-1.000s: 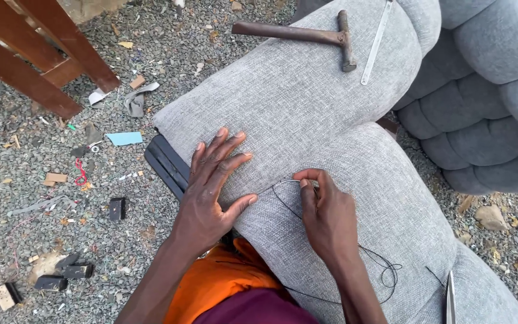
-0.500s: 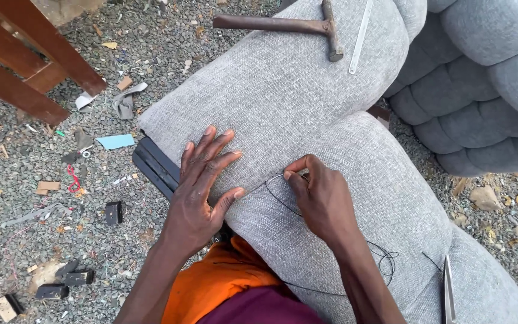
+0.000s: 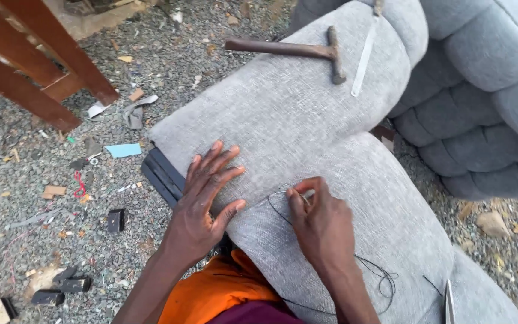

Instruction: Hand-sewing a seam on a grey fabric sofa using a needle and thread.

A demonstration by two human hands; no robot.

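Right now my left hand point(image 3: 202, 207) lies flat on the grey upholstered cushion point(image 3: 307, 138), fingers spread wide, palm down, holding nothing, just pressing the fabric near its edge. My right hand point(image 3: 319, 225) sits just beside it on the same cushion, thumb and fingertips pinched shut on a small needle w/ black thread point(image 3: 280, 210); needle itself mostly hidden by my fingers. Thread loops under my right hand and trails back past my wrist to a tangle on the fabric. Hammer point(image 3: 295, 51) lies further up the cushion, a thin metal strip point(image 3: 364, 60) next to it. Gravel ground point(image 3: 61, 198) w/ scraps on my left.
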